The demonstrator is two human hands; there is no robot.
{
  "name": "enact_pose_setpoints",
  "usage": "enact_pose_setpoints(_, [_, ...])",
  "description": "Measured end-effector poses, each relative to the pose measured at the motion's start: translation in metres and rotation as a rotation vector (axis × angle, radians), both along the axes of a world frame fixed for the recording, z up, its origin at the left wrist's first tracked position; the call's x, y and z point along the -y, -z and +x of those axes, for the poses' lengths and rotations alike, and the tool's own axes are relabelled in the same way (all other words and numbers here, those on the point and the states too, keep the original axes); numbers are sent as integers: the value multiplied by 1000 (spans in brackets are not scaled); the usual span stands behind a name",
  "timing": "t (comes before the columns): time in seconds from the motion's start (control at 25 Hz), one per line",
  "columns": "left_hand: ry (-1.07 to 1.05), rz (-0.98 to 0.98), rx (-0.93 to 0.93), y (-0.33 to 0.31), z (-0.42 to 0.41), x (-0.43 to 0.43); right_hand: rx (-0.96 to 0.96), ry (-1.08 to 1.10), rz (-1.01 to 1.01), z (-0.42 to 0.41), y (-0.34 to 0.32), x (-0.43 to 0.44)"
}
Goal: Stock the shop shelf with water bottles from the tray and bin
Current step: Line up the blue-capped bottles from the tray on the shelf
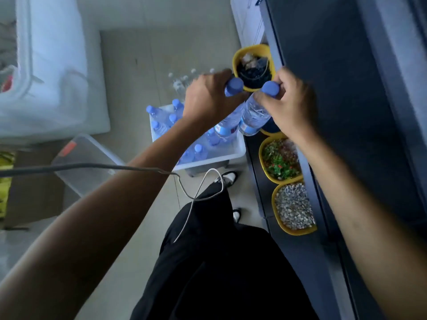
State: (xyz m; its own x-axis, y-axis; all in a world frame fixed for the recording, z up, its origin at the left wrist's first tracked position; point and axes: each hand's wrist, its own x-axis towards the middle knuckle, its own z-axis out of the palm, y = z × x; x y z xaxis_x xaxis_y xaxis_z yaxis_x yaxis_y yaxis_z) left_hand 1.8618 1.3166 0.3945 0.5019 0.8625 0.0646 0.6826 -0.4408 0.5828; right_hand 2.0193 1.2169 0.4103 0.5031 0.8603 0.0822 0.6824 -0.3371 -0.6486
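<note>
L hand [208,98] gripped L bottle [228,124] at the neck, fingers curled just below the blue cap. R hand [286,105] held R bottle [254,116] the same way. Both bottles hung tilted beneath the hands, bodies touching side by side, over the far right corner of the white tray [240,148]. Tray stood on floor beside dark shelf unit [335,100], with several more capped bottles inside. Yellow tub [254,49] sat just beyond the two caps.
</note>
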Motion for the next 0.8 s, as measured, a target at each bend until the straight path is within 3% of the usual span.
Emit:
enact_pose_setpoints(0.2, [120, 174, 226, -149, 44, -16, 80, 99, 217, 34, -146, 7])
enact_pose_setpoints(0.4, [321, 249, 410, -255, 112, -20, 224, 230, 340, 88, -254, 33])
enact_pose_setpoints(0.6, [587, 210, 484, -292, 187, -14, 302, 406, 266, 147, -294, 76])
enact_pose_setpoints(0.8, [892, 222, 391, -284, 267, -1, 402, 596, 140, 191, -281, 111])
